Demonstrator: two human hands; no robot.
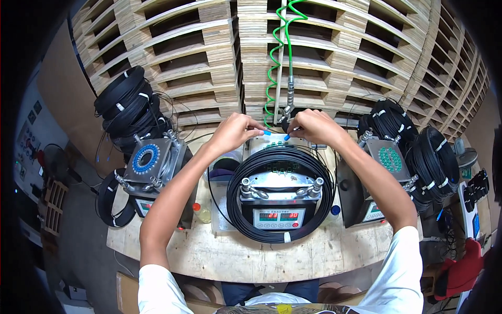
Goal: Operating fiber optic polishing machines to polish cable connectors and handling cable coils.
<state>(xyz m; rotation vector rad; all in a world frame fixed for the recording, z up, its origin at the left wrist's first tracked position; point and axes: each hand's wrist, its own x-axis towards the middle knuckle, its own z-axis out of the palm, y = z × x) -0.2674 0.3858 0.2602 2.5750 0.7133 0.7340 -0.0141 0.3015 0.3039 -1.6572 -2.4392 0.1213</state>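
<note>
Beyond the middle machine, my left hand (237,132) pinches a small blue connector (267,132) between thumb and fingertips. Facing it, a second small blue connector (287,137) is held in the fingertips of my right hand (317,126). A short gap separates the two pieces. Below them, a large coil of black cable (235,220) is looped around the middle machine (278,194), which has a metal top plate, two clamp knobs and a red digital display. Several green connectors (274,145) stand in its plate, partly hidden by the coil.
A similar machine (157,180) at left carries a ring of blue connectors; another (381,178) at right carries green ones. Cable coils (123,104) are stacked at far left, with more coils (430,162) at right. A red-capped bottle (201,213) stands on the wooden table (251,261). A green air hose (273,57) hangs before pallets (198,52).
</note>
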